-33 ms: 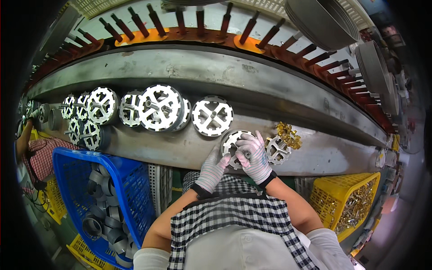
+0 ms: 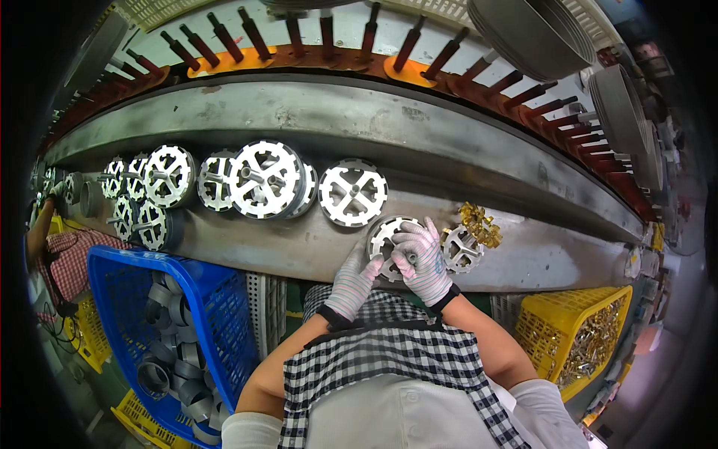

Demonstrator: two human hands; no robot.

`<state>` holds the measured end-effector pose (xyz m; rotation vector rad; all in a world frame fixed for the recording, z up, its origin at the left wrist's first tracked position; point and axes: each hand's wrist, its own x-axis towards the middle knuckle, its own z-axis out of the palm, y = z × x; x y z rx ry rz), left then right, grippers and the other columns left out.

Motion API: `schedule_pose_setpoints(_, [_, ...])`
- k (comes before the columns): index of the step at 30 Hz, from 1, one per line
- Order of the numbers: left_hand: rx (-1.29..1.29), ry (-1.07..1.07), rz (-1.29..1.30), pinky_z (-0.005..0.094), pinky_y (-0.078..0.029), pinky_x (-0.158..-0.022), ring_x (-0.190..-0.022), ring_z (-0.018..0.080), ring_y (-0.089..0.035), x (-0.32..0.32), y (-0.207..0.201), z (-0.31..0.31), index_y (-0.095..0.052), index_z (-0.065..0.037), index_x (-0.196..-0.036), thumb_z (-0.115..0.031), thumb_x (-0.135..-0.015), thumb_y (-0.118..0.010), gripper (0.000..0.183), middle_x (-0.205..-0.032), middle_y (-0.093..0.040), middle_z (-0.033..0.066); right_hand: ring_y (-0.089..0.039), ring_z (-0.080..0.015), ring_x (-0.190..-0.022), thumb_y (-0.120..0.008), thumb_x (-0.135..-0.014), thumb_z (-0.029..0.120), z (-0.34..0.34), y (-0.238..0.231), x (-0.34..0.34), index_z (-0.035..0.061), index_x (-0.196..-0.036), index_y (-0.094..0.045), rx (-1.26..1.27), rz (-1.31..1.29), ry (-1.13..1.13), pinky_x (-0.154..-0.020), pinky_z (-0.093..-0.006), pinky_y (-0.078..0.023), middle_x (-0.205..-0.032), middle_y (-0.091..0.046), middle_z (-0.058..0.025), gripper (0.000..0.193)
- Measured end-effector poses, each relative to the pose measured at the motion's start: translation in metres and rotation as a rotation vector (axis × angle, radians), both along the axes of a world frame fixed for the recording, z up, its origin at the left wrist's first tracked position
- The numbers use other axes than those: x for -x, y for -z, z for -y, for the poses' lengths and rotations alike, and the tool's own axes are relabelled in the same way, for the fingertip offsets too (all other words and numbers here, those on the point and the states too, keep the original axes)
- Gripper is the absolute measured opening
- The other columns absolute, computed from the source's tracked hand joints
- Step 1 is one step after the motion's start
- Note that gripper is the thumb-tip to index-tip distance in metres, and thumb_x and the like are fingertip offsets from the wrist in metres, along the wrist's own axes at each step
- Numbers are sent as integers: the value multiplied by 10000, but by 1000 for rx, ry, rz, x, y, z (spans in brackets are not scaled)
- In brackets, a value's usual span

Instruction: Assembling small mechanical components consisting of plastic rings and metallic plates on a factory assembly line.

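Observation:
Both my hands wear thin striped gloves. At the near edge of the steel bench, my left hand (image 2: 353, 286) is closed on the left rim of a white slotted metal wheel (image 2: 379, 244). My right hand (image 2: 420, 258) is curled over the same wheel's right side, thumb and fingers pinched together near its middle. Whatever they pinch is hidden. Just right of it lies another spoked disc (image 2: 461, 253), with a small heap of gold-coloured metal clips (image 2: 480, 224) against its upper edge. Alone, left of my hands, sits a finished-looking spoked wheel (image 2: 354, 193).
More spoked wheels (image 2: 265, 179) stand along the bench leftward. A blue basket (image 2: 217, 314) holds grey rings; a yellow basket (image 2: 540, 322) holds small metal clips. Beyond the steel ledge (image 2: 336, 97) runs a row of upright rods (image 2: 370, 34). Another person's sleeve (image 2: 75, 258) shows far left.
The row of upright rods on its orange base has shifted slightly left. My hands and the wheels on the bench look the same.

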<state>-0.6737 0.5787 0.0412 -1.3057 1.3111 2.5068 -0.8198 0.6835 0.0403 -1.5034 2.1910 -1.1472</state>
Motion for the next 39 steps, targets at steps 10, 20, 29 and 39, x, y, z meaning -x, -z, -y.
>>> schedule_pose_setpoints(10, [182,-5,-37,284,-489,-851,-1025,161,-572,-5,38,-11,-345,-58,-1433,-133,-906,-590,586,-1220,-571,145,-552,-252,-1108,-690,-799,166,-6,4,-1,127,-903,-531,-18,-44,-21,-1068,-575,-270,-1008,-621,-24,193])
schedule_pose_setpoints(20, [257,0,32,315,-463,-918,-1070,214,-585,-4,40,-11,-366,-8,-1410,-177,-904,-594,580,-1199,-588,192,-568,-269,-1095,-647,-860,226,-3,15,-1,136,-926,-530,44,-30,16,-1070,-569,-277,-1012,-636,-30,161])
schedule_pose_setpoints(29, [354,78,141,284,-491,-766,-839,148,-570,5,15,-3,-441,45,-1333,-158,-889,-617,519,-1048,-628,144,-565,-257,-1089,-684,-794,172,1,10,-2,98,-912,-543,29,-87,36,-1084,-538,-278,-1000,-632,-55,199])
schedule_pose_setpoints(39, [49,230,-531,361,-337,-1072,-1270,224,-439,-41,-110,77,-297,29,-1420,-381,-822,-720,840,-1352,-492,149,-587,-291,-1086,-576,-932,266,42,-134,-23,54,-870,-571,557,491,125,-1102,-514,-290,-984,-664,-125,221])
